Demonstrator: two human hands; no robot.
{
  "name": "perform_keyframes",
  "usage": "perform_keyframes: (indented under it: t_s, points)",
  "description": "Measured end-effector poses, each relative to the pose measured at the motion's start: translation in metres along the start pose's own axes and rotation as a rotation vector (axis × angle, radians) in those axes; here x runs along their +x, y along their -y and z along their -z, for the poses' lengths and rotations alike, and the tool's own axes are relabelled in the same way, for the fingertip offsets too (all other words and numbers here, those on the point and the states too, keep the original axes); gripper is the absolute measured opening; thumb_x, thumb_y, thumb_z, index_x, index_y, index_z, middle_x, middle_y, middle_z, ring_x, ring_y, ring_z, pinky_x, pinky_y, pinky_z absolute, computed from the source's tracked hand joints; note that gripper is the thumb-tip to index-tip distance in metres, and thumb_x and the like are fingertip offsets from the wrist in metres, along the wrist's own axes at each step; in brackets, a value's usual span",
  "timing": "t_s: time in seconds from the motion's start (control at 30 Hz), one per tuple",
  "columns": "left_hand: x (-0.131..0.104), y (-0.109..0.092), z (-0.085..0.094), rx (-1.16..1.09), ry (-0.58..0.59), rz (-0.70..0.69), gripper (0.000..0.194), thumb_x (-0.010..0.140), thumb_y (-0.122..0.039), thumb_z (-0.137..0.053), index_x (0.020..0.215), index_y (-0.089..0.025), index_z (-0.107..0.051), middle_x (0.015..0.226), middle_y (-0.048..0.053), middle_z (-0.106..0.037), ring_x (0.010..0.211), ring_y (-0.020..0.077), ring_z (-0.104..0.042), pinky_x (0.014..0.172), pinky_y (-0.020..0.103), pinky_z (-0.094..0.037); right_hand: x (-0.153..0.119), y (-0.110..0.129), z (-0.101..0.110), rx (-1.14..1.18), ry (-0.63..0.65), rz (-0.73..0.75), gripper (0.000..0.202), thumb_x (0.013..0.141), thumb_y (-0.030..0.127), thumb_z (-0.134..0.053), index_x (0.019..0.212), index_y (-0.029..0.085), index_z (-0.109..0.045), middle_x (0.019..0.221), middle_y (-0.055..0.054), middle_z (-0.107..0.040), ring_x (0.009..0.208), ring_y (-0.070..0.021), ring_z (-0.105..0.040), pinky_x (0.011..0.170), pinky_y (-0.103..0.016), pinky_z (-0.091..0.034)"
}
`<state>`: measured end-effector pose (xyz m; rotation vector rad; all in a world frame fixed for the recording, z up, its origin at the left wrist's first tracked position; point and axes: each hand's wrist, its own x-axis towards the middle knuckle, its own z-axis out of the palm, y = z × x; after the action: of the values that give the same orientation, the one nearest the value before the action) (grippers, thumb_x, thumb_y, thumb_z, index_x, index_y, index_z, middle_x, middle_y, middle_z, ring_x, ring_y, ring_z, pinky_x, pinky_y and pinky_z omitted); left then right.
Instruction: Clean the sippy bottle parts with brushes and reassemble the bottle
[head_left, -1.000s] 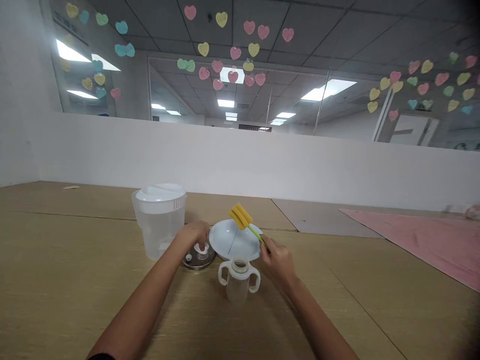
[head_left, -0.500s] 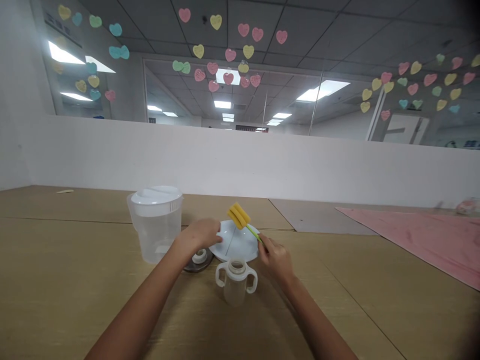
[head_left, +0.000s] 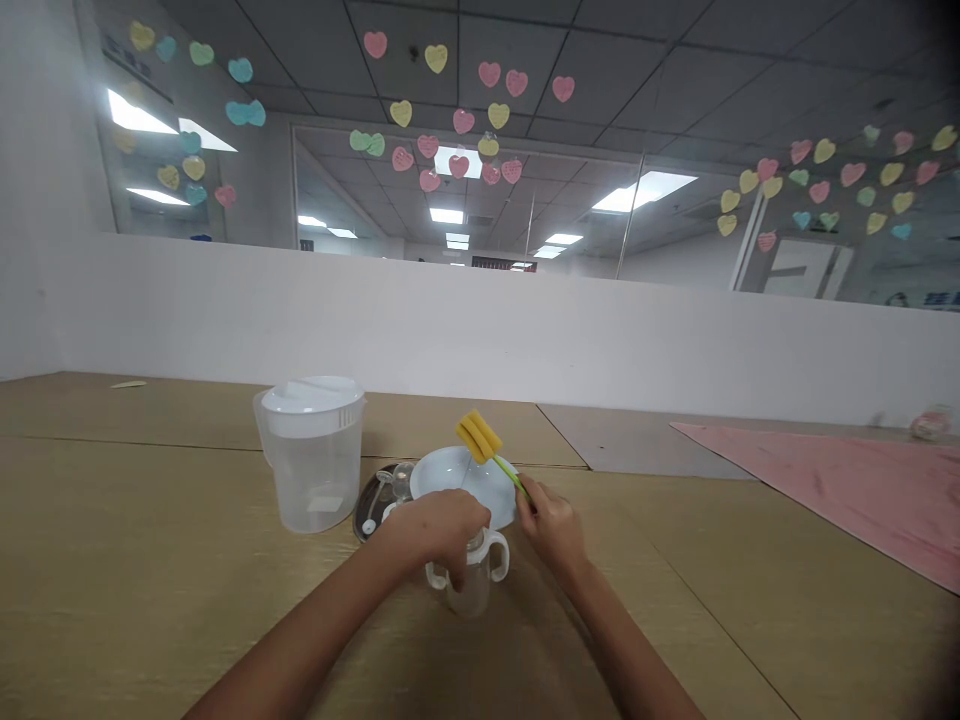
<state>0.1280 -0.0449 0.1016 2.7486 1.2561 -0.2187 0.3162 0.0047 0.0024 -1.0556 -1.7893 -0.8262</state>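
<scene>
Since the earlier frame, the left hand [head_left: 448,528] has moved from beside the bowl, over the tray's edge, down to the bottle, and more of the tray shows; the right hand [head_left: 553,528] has stayed in nearly the same place.

From left to right: 1 thin pale strip [head_left: 128,384] lies on the bench [head_left: 150,560] near the wall. 1 clear plastic jug [head_left: 315,480] stands upright with 1 white lid [head_left: 313,393] on top and 1 handle at its left side. Just right of it sits 1 dark round tray [head_left: 365,498], holding at least 3 small parts: 1 clear dome [head_left: 403,480], 1 thin tube with a white end [head_left: 369,526], and 1 white ring partly hidden behind the left hand.

1 white bowl [head_left: 433,474] comes next. In front of it, 1 clear bottle [head_left: 471,592] stands on the bench with 2 white loop handles [head_left: 498,556]. The left hand is over the bottle's neck and left side, fingers curved down and partly apart; I cannot tell whether they are clamped on it.

1 brush [head_left: 480,437] has a yellow sponge head raised above the bowl and 1 green stem. The right hand is closed around that stem, fingers together, just right of the bowl.

Farther right, 1 pink sheet [head_left: 840,480] is spread flat, with 1 small pinkish object [head_left: 931,423], too blurred to identify, near its far edge.
</scene>
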Motion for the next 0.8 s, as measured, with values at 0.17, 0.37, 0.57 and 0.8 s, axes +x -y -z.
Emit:
perform_keyframes:
  t_s: [0.17, 0.37, 0.57, 0.8]
  points:
    - [-0.01, 0.003, 0.014, -0.076, -0.02, -0.045, 0.053, 0.053, -0.043, -0.072, 0.1, -0.023, -0.057, 0.088, 0.001, -0.061, 0.079, 0.0219, -0.057, 0.055, 0.024, -0.039, 0.001, 0.0, 0.001, 0.033, -0.011, -0.015, 0.028, 0.089, 0.022, -0.037, 0.091, 0.012, -0.063, 0.071, -0.005, -0.066, 0.054, -0.0094, -0.059, 0.05, -0.019, -0.039]
    - [-0.032, 0.031, 0.037, -0.246, -0.24, -0.081, 0.057, 0.052, -0.043, -0.074, 0.103, -0.026, -0.056, 0.1, -0.002, -0.059, 0.089, 0.0191, -0.055, 0.069, 0.022, -0.041, 0.006, 0.004, 0.01, 0.169, -0.142, -0.04, 0.025, 0.091, 0.022, -0.041, 0.102, 0.011, -0.061, 0.085, -0.007, -0.068, 0.064, -0.0093, -0.062, 0.057, -0.017, -0.042]
    - [-0.019, 0.066, 0.035, -0.125, -0.686, 0.108, 0.045, 0.062, -0.033, -0.067, 0.103, -0.018, -0.055, 0.105, 0.006, -0.057, 0.098, 0.0235, -0.052, 0.082, 0.03, -0.04, 0.005, 0.005, 0.015, 0.127, -0.077, 0.063, 0.027, 0.09, 0.022, -0.042, 0.106, 0.013, -0.062, 0.06, -0.002, -0.063, 0.049, -0.0071, -0.053, 0.054, -0.018, -0.038]
    - [-0.006, 0.057, 0.031, 0.196, -0.936, 0.28, 0.032, 0.068, -0.018, -0.06, 0.1, -0.022, -0.059, 0.092, 0.007, -0.054, 0.091, 0.0253, -0.049, 0.078, 0.036, -0.034, 0.001, 0.001, 0.007, 0.03, 0.105, 0.053, 0.033, 0.093, 0.023, -0.034, 0.108, 0.018, -0.062, 0.061, -0.002, -0.06, 0.051, -0.0073, -0.053, 0.051, -0.018, -0.035]
